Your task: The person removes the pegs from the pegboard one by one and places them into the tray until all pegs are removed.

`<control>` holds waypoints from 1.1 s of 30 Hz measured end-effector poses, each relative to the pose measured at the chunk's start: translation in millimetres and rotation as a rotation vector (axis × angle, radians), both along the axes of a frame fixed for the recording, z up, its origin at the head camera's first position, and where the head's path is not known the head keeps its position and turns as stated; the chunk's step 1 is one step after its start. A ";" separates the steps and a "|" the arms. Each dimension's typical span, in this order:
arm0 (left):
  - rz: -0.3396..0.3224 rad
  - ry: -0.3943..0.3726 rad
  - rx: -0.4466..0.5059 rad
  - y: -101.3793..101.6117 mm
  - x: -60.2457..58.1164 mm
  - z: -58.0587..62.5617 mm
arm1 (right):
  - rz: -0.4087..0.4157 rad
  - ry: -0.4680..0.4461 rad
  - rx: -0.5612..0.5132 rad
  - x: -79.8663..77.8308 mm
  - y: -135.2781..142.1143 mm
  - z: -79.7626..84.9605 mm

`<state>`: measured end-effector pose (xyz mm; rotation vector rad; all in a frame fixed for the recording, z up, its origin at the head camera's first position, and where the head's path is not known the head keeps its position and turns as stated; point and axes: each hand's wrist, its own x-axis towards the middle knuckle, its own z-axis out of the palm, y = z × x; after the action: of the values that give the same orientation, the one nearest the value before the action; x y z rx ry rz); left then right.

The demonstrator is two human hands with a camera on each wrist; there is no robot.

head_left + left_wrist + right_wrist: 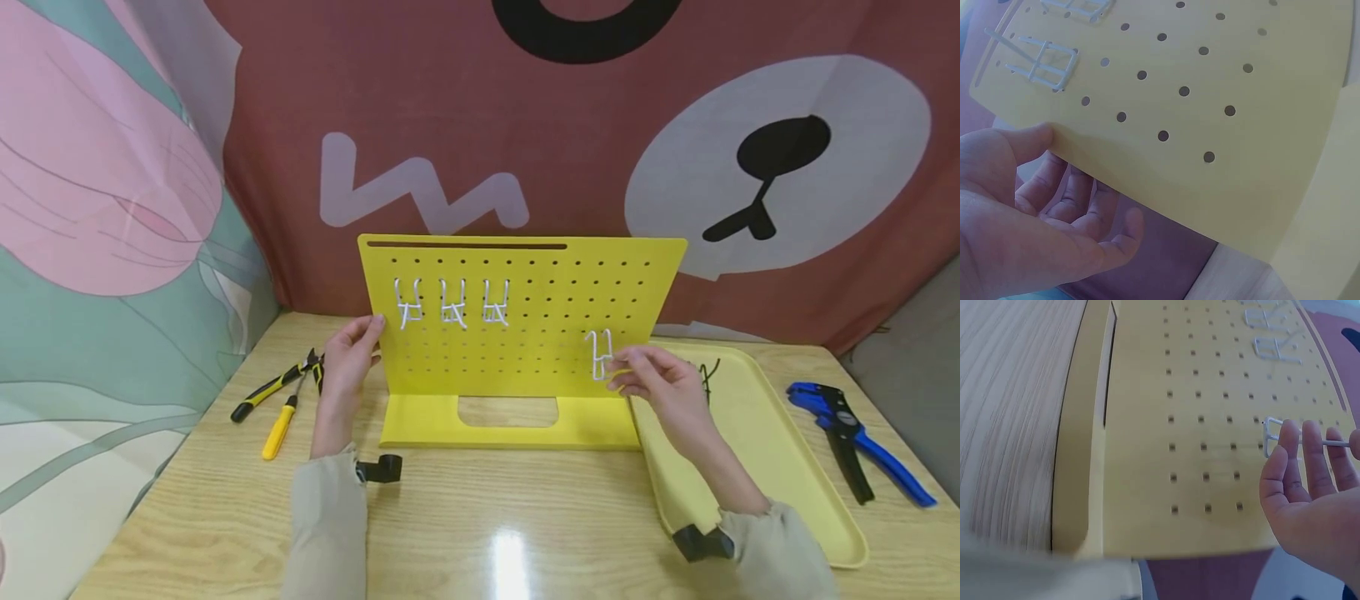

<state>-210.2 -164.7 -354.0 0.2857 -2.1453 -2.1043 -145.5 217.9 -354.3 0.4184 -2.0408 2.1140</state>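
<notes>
A yellow pegboard (480, 350) stands upright on its base on the table. My left hand (348, 358) grips its left edge, thumb on the front face and fingers behind, as the left wrist view shows. Three white wire hooks (453, 304) hang in a row on the board's upper left. With my right hand (667, 392) I pinch another white wire hook (597, 357) in front of the board's lower right part. In the right wrist view this hook's stem (1335, 443) runs across the fingers toward the thumb, its frame close to the holes.
A yellow tray (795, 475) with some dark thin pieces (707, 379) lies right of the board. Beyond it are blue-handled pliers (843, 425). At the left lie black-and-yellow pliers (266, 393) and a yellow-handled screwdriver (281, 429). A printed curtain (450, 100) hangs behind.
</notes>
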 end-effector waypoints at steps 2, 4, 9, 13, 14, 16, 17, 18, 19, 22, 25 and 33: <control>-0.001 0.001 0.001 0.0 0.3 0.7 | -0.015 0.015 -0.010 2.8 10.1 0.8; 0.000 0.001 0.002 0.0 0.4 1.2 | -0.026 0.028 -0.032 5.0 20.1 1.4; 0.006 -0.004 0.002 0.2 -0.5 0.3 | -0.033 0.047 -0.092 6.5 43.8 2.3; 0.006 -0.005 0.001 0.5 0.2 0.4 | -0.046 0.042 -0.104 6.0 62.7 2.4; 0.007 -0.004 0.000 0.5 0.5 0.6 | -0.055 0.041 -0.108 5.6 67.3 2.6; 0.007 -0.001 -0.002 0.4 0.7 0.7 | -0.076 0.042 -0.118 5.1 76.3 3.5; 0.008 0.001 -0.001 0.3 0.5 0.5 | -0.084 0.041 -0.126 4.8 80.7 4.0; 0.008 0.002 -0.002 0.2 0.4 0.4 | -0.089 0.042 -0.134 4.7 85.1 4.9; 0.008 0.002 0.000 0.2 0.2 0.0 | -0.094 0.044 -0.139 4.8 89.5 5.8; 0.006 0.001 0.002 0.5 0.0 -0.5 | -0.097 0.049 -0.155 5.0 102.8 8.5; 0.003 0.002 0.007 1.0 0.3 -0.2 | -0.097 0.048 -0.173 4.0 115.6 9.5; 0.005 0.001 0.005 0.3 0.2 -0.6 | -0.142 0.017 -0.236 -0.9 141.4 0.2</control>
<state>-210.0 -164.4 -354.6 0.2895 -2.1372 -2.1069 -146.3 359.3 -354.1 0.2466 -1.7276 2.2193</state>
